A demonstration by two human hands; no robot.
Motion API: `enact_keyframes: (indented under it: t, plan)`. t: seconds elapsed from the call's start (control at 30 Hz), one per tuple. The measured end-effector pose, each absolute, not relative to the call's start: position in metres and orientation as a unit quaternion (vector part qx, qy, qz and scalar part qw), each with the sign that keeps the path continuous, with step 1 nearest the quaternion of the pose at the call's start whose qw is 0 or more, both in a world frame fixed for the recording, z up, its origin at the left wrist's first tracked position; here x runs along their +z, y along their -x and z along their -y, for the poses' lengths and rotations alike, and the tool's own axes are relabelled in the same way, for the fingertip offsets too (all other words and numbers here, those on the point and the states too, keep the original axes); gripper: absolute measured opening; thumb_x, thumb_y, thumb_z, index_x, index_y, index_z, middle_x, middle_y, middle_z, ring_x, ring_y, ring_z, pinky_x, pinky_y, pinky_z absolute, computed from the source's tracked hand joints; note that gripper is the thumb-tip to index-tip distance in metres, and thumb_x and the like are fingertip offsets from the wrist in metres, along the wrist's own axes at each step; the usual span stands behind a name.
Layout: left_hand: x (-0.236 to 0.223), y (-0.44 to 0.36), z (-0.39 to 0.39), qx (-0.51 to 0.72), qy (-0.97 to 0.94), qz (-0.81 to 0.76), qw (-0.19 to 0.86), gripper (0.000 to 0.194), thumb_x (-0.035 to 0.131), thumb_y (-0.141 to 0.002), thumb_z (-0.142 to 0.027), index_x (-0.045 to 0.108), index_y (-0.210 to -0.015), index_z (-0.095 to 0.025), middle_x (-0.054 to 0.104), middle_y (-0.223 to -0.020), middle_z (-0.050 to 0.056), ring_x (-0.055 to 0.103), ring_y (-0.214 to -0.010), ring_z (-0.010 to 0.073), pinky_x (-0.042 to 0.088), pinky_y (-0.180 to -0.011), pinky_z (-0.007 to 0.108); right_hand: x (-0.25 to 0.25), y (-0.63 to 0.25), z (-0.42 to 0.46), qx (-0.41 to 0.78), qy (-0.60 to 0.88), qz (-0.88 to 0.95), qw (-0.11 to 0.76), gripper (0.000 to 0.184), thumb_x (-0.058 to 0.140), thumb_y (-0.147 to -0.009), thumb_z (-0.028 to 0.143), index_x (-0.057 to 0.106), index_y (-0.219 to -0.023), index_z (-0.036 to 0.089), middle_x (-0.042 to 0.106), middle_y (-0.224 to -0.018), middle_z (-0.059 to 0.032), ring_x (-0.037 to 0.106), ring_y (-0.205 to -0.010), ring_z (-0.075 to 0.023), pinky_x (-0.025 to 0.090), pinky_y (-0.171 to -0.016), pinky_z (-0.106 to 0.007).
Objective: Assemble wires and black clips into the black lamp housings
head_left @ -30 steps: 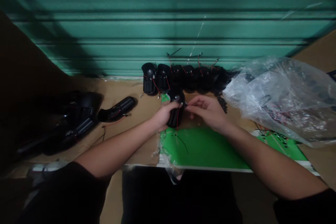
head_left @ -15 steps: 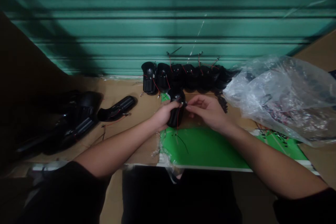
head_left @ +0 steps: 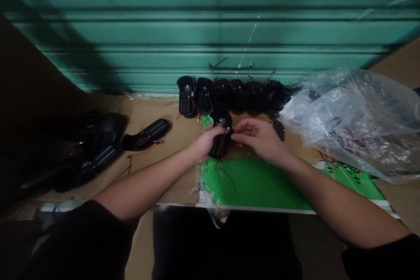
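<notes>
While the left hand (head_left: 206,143) kept gripping the black housing (head_left: 217,148), the right hand (head_left: 260,138) barely shifted — fingers nearly together, any hold unclear — suggesting unfinished work.

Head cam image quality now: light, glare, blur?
Head view: dim, the far-left black parts half lost in shadow; head view: glare streaks on the clear plastic bag; head view: soft detail between the right hand and the held black part, so contact can't be told.
</notes>
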State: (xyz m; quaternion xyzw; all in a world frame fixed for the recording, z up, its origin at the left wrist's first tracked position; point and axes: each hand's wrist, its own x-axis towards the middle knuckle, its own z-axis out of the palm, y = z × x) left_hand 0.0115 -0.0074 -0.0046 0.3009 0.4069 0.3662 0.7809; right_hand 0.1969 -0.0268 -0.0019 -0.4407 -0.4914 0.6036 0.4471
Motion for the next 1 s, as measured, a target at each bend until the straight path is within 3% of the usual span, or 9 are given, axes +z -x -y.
enact_keyframes:
  t: [0.23,0.37,0.57,0.83,1.0]
  plan:
    - [-0.003,-0.009,0.005,0.341,-0.297,-0.403,0.796,0.037,0.073,-0.063,-0.041,0.058,-0.082,-0.013,0.056,-0.063,0.001,0.048,-0.055,0.0084,0.031,-0.055,0.025,-0.004,-0.201,0.026,0.561,0.405,0.529,0.492,0.044,0.095,-0.075,0.027,0.071,-0.110,0.015,0.070,-0.092,-0.0040,0.067,-0.069,-0.0138,0.059,-0.061,-0.025]
    - [0.001,-0.008,0.004,0.317,-0.284,-0.400,0.812,0.039,0.071,-0.060,-0.042,0.057,-0.082,-0.013,0.054,-0.064,0.001,0.048,-0.056,0.0077,0.030,-0.054,0.024,0.000,-0.203,0.027,0.532,0.402,0.559,0.492,0.032,0.091,-0.082,0.025,0.073,-0.106,0.014,0.071,-0.091,-0.0052,0.070,-0.073,-0.0131,0.059,-0.069,-0.023]
    - [0.003,-0.009,0.004,0.337,-0.307,-0.366,0.811,0.039,0.073,-0.060,-0.040,0.061,-0.082,-0.011,0.055,-0.064,0.002,0.056,-0.066,0.0096,0.039,-0.061,0.022,0.004,-0.202,0.029,0.561,0.386,0.549,0.485,0.034,0.088,-0.087,0.029,0.066,-0.107,0.014,0.074,-0.094,-0.0079,0.073,-0.068,-0.0157,0.059,-0.066,-0.026]
    - [-0.004,-0.007,0.002,0.340,-0.315,-0.378,0.801,0.036,0.073,-0.061,-0.041,0.059,-0.078,-0.013,0.058,-0.063,0.004,0.056,-0.062,0.0121,0.038,-0.060,0.025,0.004,-0.201,0.029,0.594,0.372,0.548,0.457,0.036,0.094,-0.080,0.025,0.070,-0.103,0.013,0.076,-0.085,-0.0076,0.075,-0.067,-0.0177,0.061,-0.066,-0.025]
    - [-0.004,-0.007,0.003,0.342,-0.331,-0.372,0.797,0.035,0.073,-0.062,-0.041,0.062,-0.077,-0.011,0.058,-0.062,0.005,0.053,-0.063,0.0100,0.035,-0.061,0.024,0.010,-0.201,0.029,0.597,0.392,0.539,0.446,0.030,0.092,-0.084,0.028,0.071,-0.097,0.012,0.075,-0.079,-0.0077,0.073,-0.064,-0.0165,0.058,-0.062,-0.023]
